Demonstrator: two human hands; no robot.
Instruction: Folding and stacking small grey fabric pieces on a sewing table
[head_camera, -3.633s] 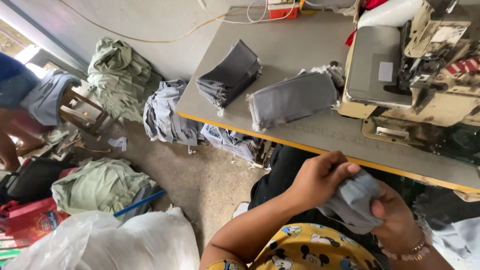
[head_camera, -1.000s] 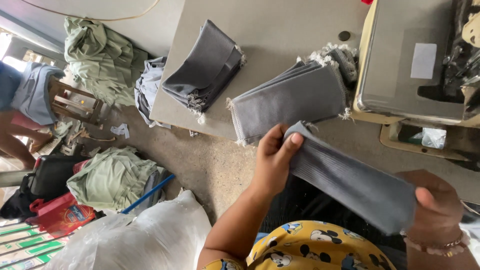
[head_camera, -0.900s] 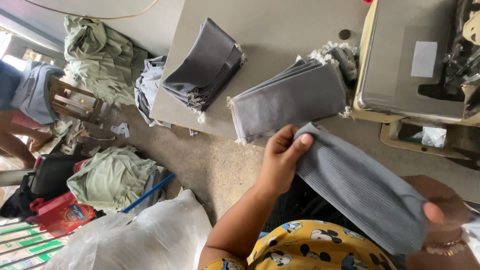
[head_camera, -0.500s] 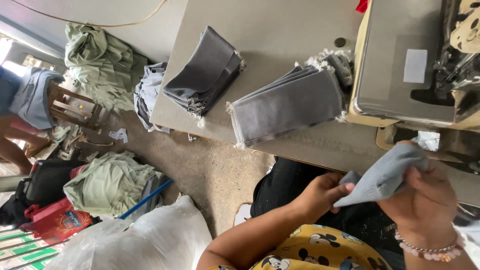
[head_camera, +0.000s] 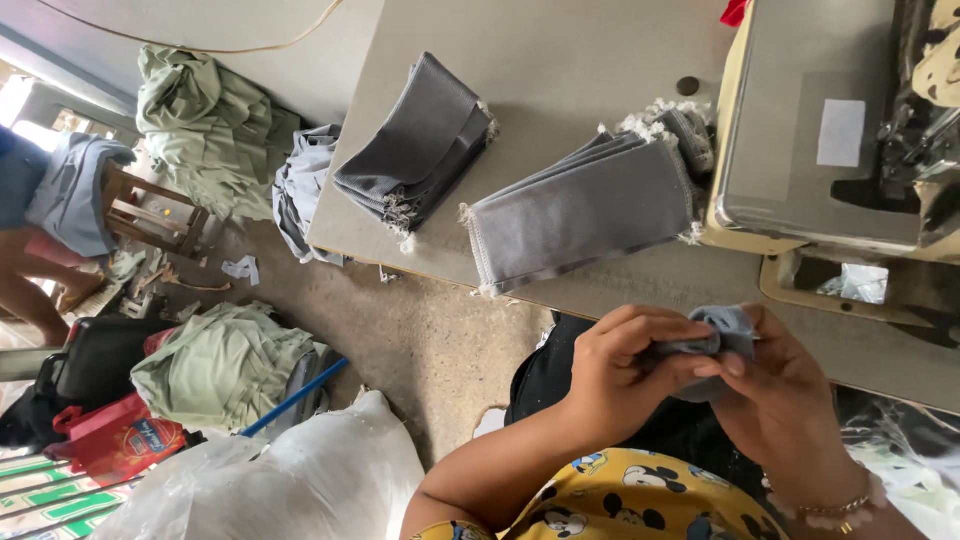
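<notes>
Head view: both hands meet just below the sewing table (head_camera: 560, 60) edge, the left hand (head_camera: 625, 375) and right hand (head_camera: 785, 395) pinched together on one bunched grey fabric piece (head_camera: 715, 335). Above them on the table lie a flat grey stack (head_camera: 585, 215) and a folded grey stack (head_camera: 415, 150). Bunched so tightly, the piece could slip from the fingertips and drop to the floor.

The bunched grey fabric piece (head_camera: 715, 335) between the hands is plain. Beyond them, two stacks of grey cloth panels (head_camera: 585, 210) have whitish frayed edges. The yellow cartoon-print sleeve (head_camera: 640, 495) shows black-and-red figures.
</notes>
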